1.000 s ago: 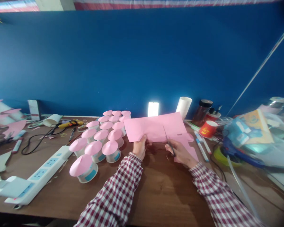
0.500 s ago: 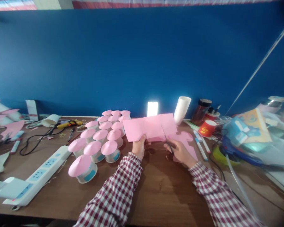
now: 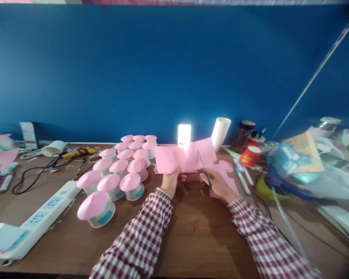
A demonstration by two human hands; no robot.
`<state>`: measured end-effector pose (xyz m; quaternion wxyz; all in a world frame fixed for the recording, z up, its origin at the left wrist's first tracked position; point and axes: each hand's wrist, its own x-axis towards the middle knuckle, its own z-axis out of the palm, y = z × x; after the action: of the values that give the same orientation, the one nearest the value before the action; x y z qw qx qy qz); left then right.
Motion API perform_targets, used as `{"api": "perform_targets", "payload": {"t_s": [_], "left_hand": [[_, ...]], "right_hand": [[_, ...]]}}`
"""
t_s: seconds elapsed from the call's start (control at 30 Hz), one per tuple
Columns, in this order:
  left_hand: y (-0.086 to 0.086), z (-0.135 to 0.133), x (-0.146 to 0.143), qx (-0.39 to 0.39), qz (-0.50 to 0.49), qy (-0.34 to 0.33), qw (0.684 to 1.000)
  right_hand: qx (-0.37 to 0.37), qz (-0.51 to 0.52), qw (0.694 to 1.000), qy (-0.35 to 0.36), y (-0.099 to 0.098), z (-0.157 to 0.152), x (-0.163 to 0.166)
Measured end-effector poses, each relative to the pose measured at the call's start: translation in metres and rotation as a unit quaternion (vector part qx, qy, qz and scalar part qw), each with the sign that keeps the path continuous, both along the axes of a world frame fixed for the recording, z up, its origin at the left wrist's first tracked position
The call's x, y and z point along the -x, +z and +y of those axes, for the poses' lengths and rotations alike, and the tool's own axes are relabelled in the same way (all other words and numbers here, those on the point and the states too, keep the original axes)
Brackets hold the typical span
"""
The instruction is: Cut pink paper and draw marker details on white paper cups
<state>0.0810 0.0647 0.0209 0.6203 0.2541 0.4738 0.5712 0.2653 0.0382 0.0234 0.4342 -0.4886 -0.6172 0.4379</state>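
A wide sheet of pink paper (image 3: 170, 159) is raised above the brown table, bent near its middle. My left hand (image 3: 171, 182) pinches its lower edge, thumb in front. My right hand (image 3: 216, 184) is closed round a pair of scissors (image 3: 208, 180), whose blades point up against the right part of the sheet. Whether the blades are parted is hard to make out. Below the sheet, to the right, lie cut pink paper pieces (image 3: 225, 174). Left of my hands stand several white paper cups with pink cone tops (image 3: 130, 181).
A white power strip (image 3: 43, 217) lies at the left, near a yellow-handled tool (image 3: 83, 152) with a black cord. Behind are a glowing lamp (image 3: 184, 133) and a white roll (image 3: 221, 131). Markers (image 3: 242, 181), a red cup (image 3: 250, 155) and a blue glue gun (image 3: 287, 188) lie right.
The pink sheet has gone from nearly flat to bent in the middle, with its left part lower. Both hands keep their hold. The whole view has shifted slightly.
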Motion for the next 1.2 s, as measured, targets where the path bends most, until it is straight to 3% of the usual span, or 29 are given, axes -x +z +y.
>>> {"api": "perform_targets", "payload": {"t_s": [0.73,0.93,1.2], "left_hand": [[0.0015,-0.0003,-0.0001,-0.008,0.039,0.013,0.999],[0.0016,-0.0039,-0.0006,0.004,0.065,-0.051,0.997],[0.0004,-0.0043,-0.0034,-0.008,0.072,-0.058,0.996]], "right_hand": [[-0.017,-0.047,0.999,-0.014,0.0098,-0.005,-0.0003],[0.007,-0.014,1.0,-0.027,0.0025,0.0,-0.0009],[0.005,-0.036,0.998,-0.044,0.0045,0.0009,-0.0005]]}}
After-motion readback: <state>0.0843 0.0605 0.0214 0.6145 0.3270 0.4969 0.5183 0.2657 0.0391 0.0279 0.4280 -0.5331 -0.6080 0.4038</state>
